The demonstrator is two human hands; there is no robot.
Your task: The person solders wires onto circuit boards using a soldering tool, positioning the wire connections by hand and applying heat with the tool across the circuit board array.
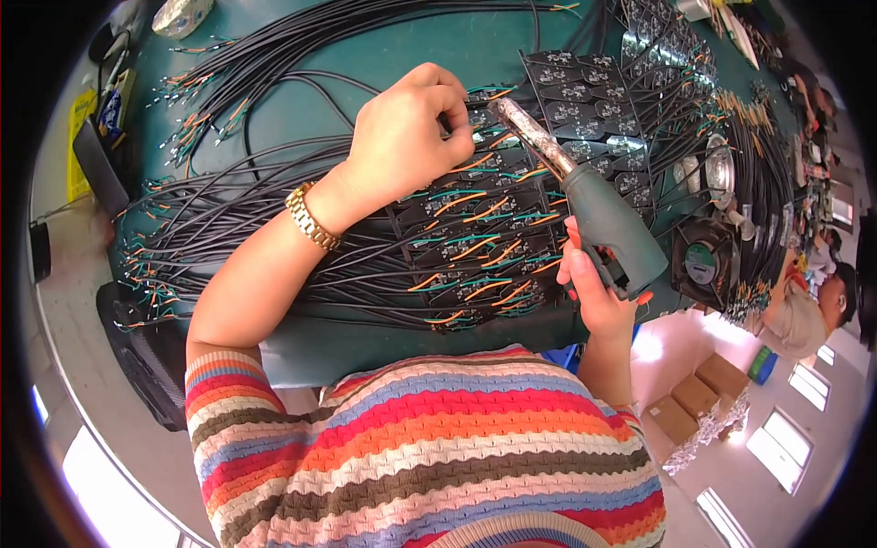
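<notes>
My right hand (592, 283) grips a dark green gun-shaped tool (614, 224) by its handle. Its long, stained metal barrel (533, 135) points up and left over the rows of black circuit boards (484, 233). Just left of the barrel's tip, my left hand (411, 128) is closed above the boards, its fingers curled and the thumb near the forefinger. Whatever those fingers pinch is hidden from view. Orange and green wires (475, 205) lie across the boards, joined to black cables (265, 228) that run off to the left.
More boards (589, 100) lie beyond the barrel. Another cable bundle (301, 41) stretches across the back of the green table (311, 352). At right stand a square black fan (705, 263) and a shiny round metal dish (720, 169). Cardboard boxes (696, 397) and a seated person (804, 315) are farther right.
</notes>
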